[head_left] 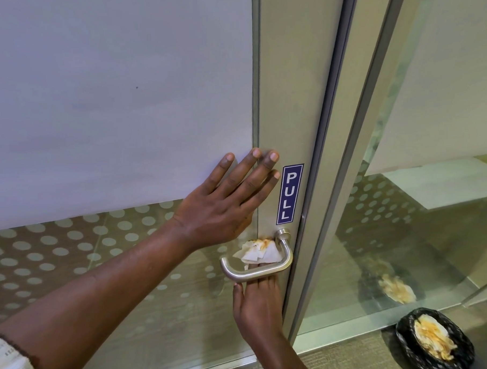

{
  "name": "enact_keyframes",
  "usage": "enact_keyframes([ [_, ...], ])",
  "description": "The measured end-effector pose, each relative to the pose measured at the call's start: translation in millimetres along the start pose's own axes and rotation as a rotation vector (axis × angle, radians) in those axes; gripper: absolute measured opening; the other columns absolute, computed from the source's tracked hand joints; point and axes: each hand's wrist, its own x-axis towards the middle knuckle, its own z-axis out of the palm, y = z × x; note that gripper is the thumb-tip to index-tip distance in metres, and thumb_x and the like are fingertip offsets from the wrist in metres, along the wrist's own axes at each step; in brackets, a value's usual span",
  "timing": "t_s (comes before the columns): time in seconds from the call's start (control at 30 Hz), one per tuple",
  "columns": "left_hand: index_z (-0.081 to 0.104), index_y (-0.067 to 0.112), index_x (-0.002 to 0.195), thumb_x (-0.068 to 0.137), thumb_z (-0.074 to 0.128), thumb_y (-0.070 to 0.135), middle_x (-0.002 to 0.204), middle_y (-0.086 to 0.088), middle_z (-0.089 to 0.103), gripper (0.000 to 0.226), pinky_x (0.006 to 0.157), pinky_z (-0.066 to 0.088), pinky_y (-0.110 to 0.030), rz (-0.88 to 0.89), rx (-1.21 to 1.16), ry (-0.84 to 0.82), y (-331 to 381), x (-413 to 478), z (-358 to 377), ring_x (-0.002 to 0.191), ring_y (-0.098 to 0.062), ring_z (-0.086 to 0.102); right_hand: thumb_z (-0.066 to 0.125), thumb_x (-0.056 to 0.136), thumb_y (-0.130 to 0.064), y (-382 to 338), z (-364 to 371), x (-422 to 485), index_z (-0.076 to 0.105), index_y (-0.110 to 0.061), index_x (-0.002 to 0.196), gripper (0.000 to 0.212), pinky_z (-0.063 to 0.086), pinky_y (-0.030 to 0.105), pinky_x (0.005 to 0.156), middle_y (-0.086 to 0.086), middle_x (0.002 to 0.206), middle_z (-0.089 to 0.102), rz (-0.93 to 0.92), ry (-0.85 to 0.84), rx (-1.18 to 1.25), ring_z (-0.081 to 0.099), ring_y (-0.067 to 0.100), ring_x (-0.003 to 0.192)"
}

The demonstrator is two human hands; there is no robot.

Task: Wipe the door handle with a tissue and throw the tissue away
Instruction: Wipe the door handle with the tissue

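A brushed-metal lever door handle point(268, 271) sticks out of the door frame below a blue PULL sticker point(289, 194). My right hand point(256, 309) reaches up from below behind the lever and holds a crumpled white tissue point(260, 252) with orange stains against the handle's inner side. My left hand point(229, 201) lies flat with fingers spread on the glass door and its metal frame, just above the handle. A bin with a black liner point(434, 340) stands on the floor at lower right, holding several stained tissues.
The glass door point(116, 106) has a frosted panel above and a dotted band below. A fixed glass panel point(406, 233) to the right reflects the bin. Carpeted floor point(342, 358) lies between door and bin.
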Motion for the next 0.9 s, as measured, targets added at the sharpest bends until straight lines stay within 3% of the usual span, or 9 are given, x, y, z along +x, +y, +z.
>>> enact_keyframes([
  [0.1, 0.034, 0.007, 0.164, 0.099, 0.054, 0.026, 0.169, -0.017, 0.029, 0.070, 0.129, 0.011, -0.052, -0.004, -0.001, 0.005, 1, 0, 2, 0.157, -0.037, 0.027, 0.054, 0.095, -0.036, -5, 2, 16, 0.032, -0.009, 0.152, 0.066, 0.015, 0.039, 0.124, 0.017, 0.156, 0.037, -0.040, 0.094, 0.104, 0.027, 0.035, 0.148],
  [0.17, 0.033, 0.007, 0.164, 0.098, 0.055, 0.026, 0.170, -0.017, 0.028, 0.072, 0.130, 0.011, -0.052, -0.009, -0.001, 0.011, 1, -1, 2, 0.157, -0.037, 0.026, 0.049, 0.098, -0.038, -8, 1, 29, 0.019, -0.015, 0.158, 0.071, 0.010, 0.041, 0.126, 0.016, 0.163, 0.024, -0.056, 0.158, 0.174, 0.013, 0.032, 0.154],
  [0.23, 0.032, 0.007, 0.164, 0.098, 0.055, 0.026, 0.171, -0.017, 0.027, 0.073, 0.130, 0.011, -0.053, -0.014, -0.003, 0.018, 2, -1, 4, 0.158, -0.037, 0.024, 0.055, 0.096, -0.036, -9, 1, 39, 0.018, -0.017, 0.156, 0.073, 0.008, 0.044, 0.125, 0.015, 0.161, 0.024, -0.076, 0.221, 0.164, 0.007, 0.028, 0.155],
  [0.33, 0.029, 0.007, 0.165, 0.098, 0.054, 0.026, 0.172, -0.017, 0.024, 0.074, 0.131, 0.010, -0.053, -0.012, -0.007, 0.016, 2, -3, 6, 0.160, -0.036, 0.021, 0.057, 0.095, -0.036, -5, 6, 43, 0.022, -0.018, 0.153, 0.071, 0.008, 0.043, 0.126, 0.015, 0.159, 0.027, -0.091, 0.245, 0.149, 0.011, 0.028, 0.154],
  [0.47, 0.027, 0.008, 0.166, 0.100, 0.053, 0.027, 0.173, -0.017, 0.021, 0.073, 0.132, 0.005, -0.052, -0.013, -0.023, 0.003, 2, -4, 8, 0.160, -0.036, 0.018, 0.054, 0.096, -0.032, 16, 21, 15, 0.043, -0.012, 0.147, 0.056, 0.021, 0.048, 0.122, 0.014, 0.155, 0.040, -0.095, 0.040, 0.092, 0.028, 0.033, 0.149],
  [0.6, 0.027, 0.008, 0.166, 0.102, 0.052, 0.028, 0.172, -0.017, 0.022, 0.072, 0.132, 0.004, -0.052, -0.013, -0.033, 0.001, 2, -4, 8, 0.160, -0.036, 0.018, 0.052, 0.095, -0.037, 27, 27, -16, 0.042, -0.008, 0.142, 0.056, 0.022, 0.047, 0.118, 0.017, 0.140, 0.055, -0.070, -0.051, -0.050, 0.044, 0.034, 0.136],
  [0.9, 0.027, 0.008, 0.166, 0.100, 0.052, 0.027, 0.173, -0.017, 0.022, 0.073, 0.132, 0.007, -0.052, -0.007, -0.029, 0.005, 2, -3, 7, 0.160, -0.036, 0.019, 0.063, 0.089, -0.029, 9, 1, 32, 0.047, -0.009, 0.145, 0.062, 0.002, 0.037, 0.125, 0.017, 0.155, 0.039, -0.126, 0.061, 0.098, 0.022, 0.035, 0.151],
])
